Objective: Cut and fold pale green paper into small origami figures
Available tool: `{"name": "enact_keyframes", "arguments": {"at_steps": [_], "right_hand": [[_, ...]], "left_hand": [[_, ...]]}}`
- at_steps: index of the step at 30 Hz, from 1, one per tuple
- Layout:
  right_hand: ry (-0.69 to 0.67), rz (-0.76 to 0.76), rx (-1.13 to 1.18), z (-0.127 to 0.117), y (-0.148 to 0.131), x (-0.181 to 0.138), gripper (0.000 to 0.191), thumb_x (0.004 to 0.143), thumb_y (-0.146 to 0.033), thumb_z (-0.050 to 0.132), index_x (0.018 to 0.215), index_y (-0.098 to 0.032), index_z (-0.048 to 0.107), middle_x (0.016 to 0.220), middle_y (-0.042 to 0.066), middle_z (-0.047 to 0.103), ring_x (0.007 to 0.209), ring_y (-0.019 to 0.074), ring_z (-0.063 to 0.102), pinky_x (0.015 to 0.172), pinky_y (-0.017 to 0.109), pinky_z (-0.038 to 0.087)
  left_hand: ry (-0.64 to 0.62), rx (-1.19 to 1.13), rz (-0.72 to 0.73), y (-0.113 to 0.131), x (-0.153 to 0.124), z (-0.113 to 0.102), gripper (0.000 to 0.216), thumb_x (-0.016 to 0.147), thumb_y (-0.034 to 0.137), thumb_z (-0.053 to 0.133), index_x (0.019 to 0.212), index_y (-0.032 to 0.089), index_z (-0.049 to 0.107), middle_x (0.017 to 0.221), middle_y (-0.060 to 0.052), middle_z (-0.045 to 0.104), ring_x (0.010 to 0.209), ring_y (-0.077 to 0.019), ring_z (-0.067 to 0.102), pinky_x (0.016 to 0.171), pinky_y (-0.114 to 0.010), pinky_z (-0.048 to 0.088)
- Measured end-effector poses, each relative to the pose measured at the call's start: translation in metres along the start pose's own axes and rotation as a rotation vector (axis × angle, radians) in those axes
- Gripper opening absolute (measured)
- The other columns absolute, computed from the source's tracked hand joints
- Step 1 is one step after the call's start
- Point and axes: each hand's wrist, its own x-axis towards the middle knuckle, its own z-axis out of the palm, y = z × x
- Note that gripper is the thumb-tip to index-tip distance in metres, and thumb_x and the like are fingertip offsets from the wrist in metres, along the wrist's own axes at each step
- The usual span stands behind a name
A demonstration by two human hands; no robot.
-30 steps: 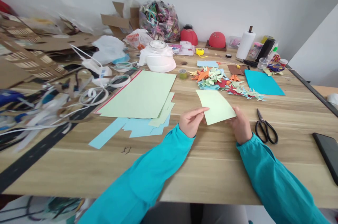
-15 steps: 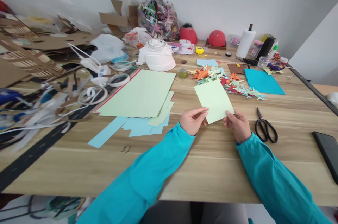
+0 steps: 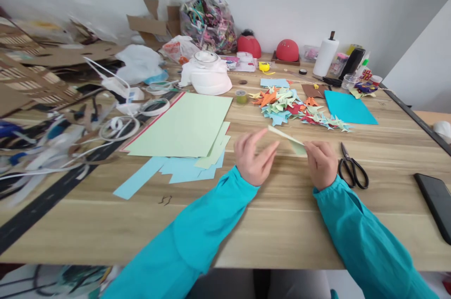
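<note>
A small sheet of pale green paper [image 3: 295, 143] is held above the table, seen nearly edge-on. My right hand [image 3: 321, 163] pinches its right end between thumb and fingers. Just left of the paper, my left hand [image 3: 254, 156] has its fingers spread and holds nothing. Beyond the hands lies a heap of folded paper cranes [image 3: 285, 104] in orange, green, red and blue. Black-handled scissors [image 3: 352, 167] rest to the right of my right hand. Large pale green sheets [image 3: 183, 123] lie to the left, over light blue paper pieces [image 3: 197, 167].
A bright blue sheet [image 3: 349, 107] lies at the back right, and a dark phone [image 3: 434, 205] near the right edge. A spool of thread [image 3: 241, 97] stands behind the hands. Cables [image 3: 120, 127] and cardboard [image 3: 31, 73] crowd the left. White caps [image 3: 206, 76] sit at the back.
The green paper has turned from facing me to nearly edge-on. My left hand has let go of it and opened; my right hand keeps its pinch.
</note>
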Motion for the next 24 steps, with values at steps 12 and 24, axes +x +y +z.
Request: {"name": "enact_keyframes", "arguments": {"at_steps": [12, 24], "right_hand": [[-0.148, -0.444, -0.298, 0.003, -0.002, -0.001, 0.021, 0.084, -0.015, 0.052, 0.097, -0.025, 0.065, 0.095, 0.005, 0.064, 0.092, 0.0188, 0.052, 0.084, 0.034, 0.036], [-0.299, -0.586, -0.345, 0.008, -0.017, -0.002, 0.022, 0.086, -0.011, 0.043, 0.084, -0.018, 0.064, 0.078, 0.005, 0.064, 0.082, 0.0171, 0.053, 0.084, 0.035, 0.037]], "left_hand": [[-0.129, 0.079, 0.289, 0.002, -0.001, 0.007, 0.020, 0.081, 0.014, 0.050, 0.075, 0.024, 0.067, 0.074, 0.003, 0.070, 0.075, -0.0152, 0.058, 0.091, -0.037, 0.034], [-0.234, 0.103, 0.377, 0.010, -0.005, 0.014, 0.024, 0.083, 0.011, 0.044, 0.069, 0.018, 0.062, 0.066, -0.001, 0.065, 0.073, -0.0145, 0.055, 0.090, -0.037, 0.035]]}}
